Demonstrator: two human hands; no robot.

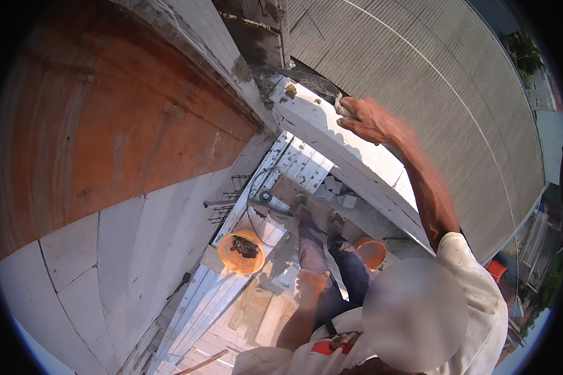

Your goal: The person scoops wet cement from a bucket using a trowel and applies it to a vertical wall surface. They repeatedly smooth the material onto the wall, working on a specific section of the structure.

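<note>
My right hand [372, 122] reaches up and forward over the top of a pale block wall [319, 115]. It is closed round the handle of a trowel [313, 81]. The grey blade points left, along the far edge of the wall top. Small lumps of mortar [290, 90] sit on the blocks near the blade. Low by my thigh, my left hand [311, 284] is closed in a fist; anything inside it is hidden. A yellow bucket [241, 267] with dark mortar in it stands to the left of my legs.
An orange bucket [370, 253] is right of my legs. My feet are on a plank [288, 189] beside broken block pieces [349, 201]. A tall block wall [75, 294] with an orange-brown panel [137, 144] rises left. Corrugated roofing [456, 125] lies beyond the low wall.
</note>
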